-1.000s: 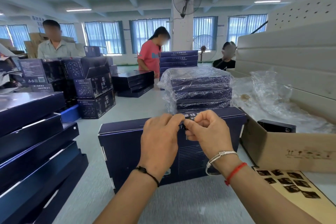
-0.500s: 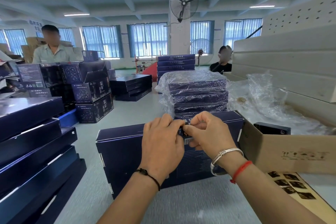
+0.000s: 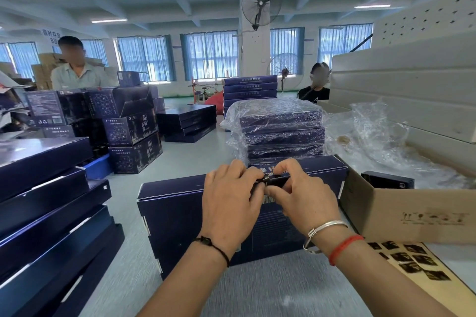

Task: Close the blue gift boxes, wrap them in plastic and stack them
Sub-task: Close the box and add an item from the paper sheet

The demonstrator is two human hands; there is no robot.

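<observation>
A flat dark blue gift box (image 3: 177,213) stands tilted on the grey table in front of me, its top edge up. My left hand (image 3: 229,203) and my right hand (image 3: 301,195) meet at the middle of that edge. Together they pinch a small dark object (image 3: 270,179) between their fingertips; I cannot tell what it is. Right behind the box rises a stack of blue boxes wrapped in clear plastic (image 3: 280,131).
A tall stack of flat blue boxes (image 3: 46,208) fills the left. An open cardboard carton (image 3: 401,213) with loose plastic film (image 3: 381,131) sits right. More blue boxes (image 3: 131,136) and two seated people are farther back. A brown printed sheet (image 3: 417,262) lies near right.
Both hands stayed together at the box's top edge and a small dark object now shows between the fingertips. The person in red at the back is gone from view.
</observation>
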